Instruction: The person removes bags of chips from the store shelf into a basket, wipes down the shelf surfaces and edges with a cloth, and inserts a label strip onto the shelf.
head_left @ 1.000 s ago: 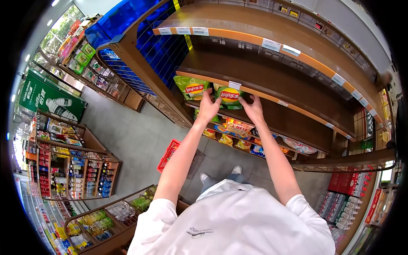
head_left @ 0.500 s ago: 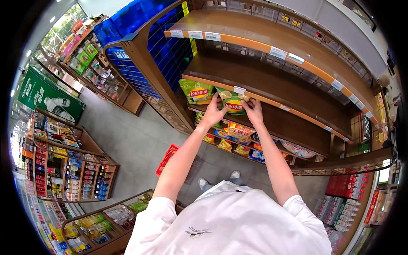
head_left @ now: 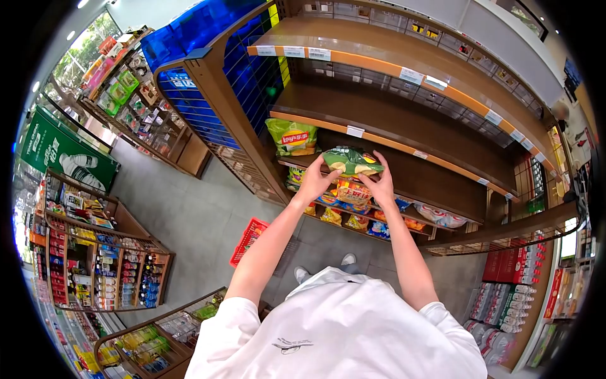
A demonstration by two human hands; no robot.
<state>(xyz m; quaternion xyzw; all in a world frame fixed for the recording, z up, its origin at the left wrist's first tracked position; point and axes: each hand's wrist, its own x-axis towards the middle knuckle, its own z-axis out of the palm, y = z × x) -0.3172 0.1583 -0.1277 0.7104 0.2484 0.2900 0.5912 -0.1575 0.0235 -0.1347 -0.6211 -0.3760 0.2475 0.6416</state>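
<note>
Green bag of chips (head_left: 351, 155) held in front of the shelf (head_left: 429, 179), gripped by the left hand (head_left: 313, 182) at its left end and the right hand (head_left: 381, 187) at its right; neither hand is nearer. Its long axis runs from hand to hand, dark green side upward; which end is the top cannot be told.

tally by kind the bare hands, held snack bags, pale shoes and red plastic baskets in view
Bare left hand and right hand: 2
Glossy dark-green snack bag, held between both hands: 1
Pale shoes: 2
Red plastic basket: 1
Total: 6
</note>
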